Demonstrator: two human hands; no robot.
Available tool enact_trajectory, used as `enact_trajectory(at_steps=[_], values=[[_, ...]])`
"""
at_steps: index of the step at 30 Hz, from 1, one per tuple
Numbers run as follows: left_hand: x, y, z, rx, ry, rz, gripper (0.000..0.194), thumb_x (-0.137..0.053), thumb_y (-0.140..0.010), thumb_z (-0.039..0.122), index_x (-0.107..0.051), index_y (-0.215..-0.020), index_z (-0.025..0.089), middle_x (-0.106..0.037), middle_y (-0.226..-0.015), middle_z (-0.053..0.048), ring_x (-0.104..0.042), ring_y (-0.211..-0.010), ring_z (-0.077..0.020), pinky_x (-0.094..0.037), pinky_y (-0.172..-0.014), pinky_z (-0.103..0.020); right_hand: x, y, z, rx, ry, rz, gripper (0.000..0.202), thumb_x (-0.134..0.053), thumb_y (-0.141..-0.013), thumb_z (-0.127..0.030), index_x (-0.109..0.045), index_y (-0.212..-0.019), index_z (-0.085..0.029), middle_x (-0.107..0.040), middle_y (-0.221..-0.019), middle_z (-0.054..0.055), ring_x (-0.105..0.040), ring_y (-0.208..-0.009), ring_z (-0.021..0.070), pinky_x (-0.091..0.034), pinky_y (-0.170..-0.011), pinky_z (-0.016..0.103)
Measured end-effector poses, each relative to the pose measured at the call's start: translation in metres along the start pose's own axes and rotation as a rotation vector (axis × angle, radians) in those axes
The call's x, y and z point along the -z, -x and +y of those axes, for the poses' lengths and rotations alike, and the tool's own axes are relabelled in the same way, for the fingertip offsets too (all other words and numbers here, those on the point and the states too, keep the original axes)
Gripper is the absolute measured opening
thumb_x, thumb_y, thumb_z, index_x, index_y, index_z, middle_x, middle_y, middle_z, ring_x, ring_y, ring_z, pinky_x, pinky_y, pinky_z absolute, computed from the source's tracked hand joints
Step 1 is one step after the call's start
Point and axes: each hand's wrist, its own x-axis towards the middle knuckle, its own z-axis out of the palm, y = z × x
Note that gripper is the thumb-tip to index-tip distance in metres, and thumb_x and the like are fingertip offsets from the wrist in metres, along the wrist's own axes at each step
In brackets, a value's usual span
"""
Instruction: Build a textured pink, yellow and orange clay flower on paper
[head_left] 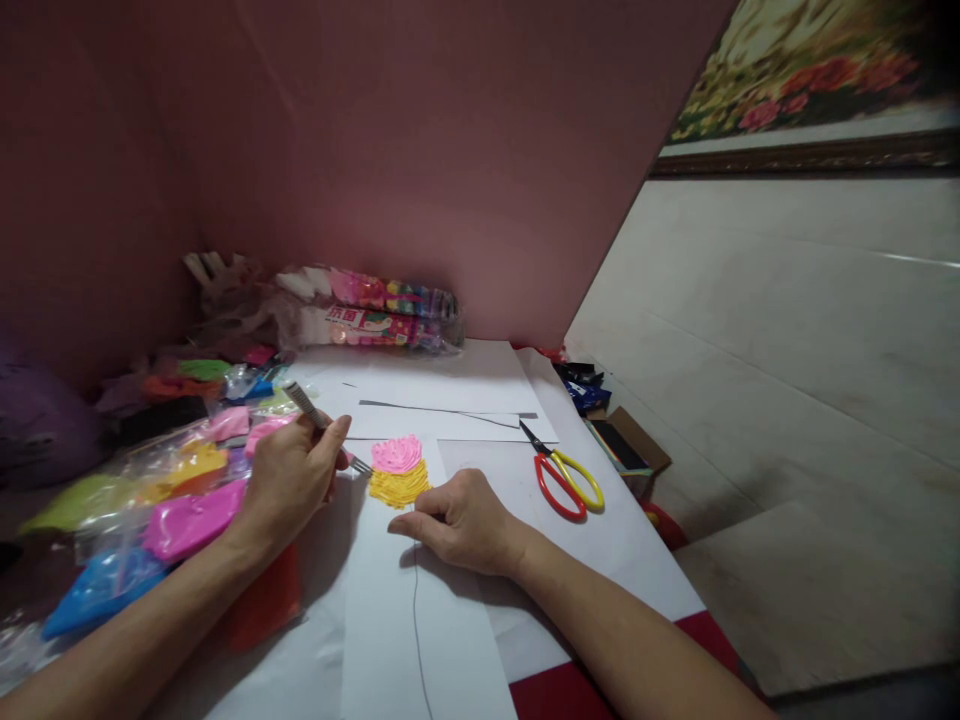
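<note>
My left hand (296,475) is closed around a fork (304,402) with a ridged handle. The tines point right and meet the left edge of a clay shape, pink clay (397,454) above and yellow clay (398,486) below, both with a scored, ruffled surface. This clay lies on a strip of white paper (382,620), where a thin drawn line runs down from it. Just below the yellow part, my right hand (466,522) rests on the paper, thumb stretched out and apart from the index finger. Its other fingers are curled and partly hidden.
Scissors (568,482) with red and yellow handles lie right of the strip. Bags of coloured clay (191,520) crowd the left side. A white sheet (450,372) with dark marks lies behind, and wrapped clay packs (367,310) stand against the pink wall.
</note>
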Motion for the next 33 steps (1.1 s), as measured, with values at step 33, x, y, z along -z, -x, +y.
enact_trajectory(at_steps=[33], values=[[0.001,0.008,0.001,-0.131,-0.102,0.001,0.033,-0.055,-0.079,0.044,-0.054,-0.055,0.022,-0.052,-0.04,0.004,-0.05,-0.041,-0.0157,-0.036,-0.045,-0.027,-0.001,0.0,0.001,-0.002,-0.052,0.018,0.051,-0.059,-0.083,-0.04,-0.043,-0.043,-0.014,-0.024,-0.045,-0.008,-0.019,-0.047,0.0062,-0.019,-0.046,0.022]])
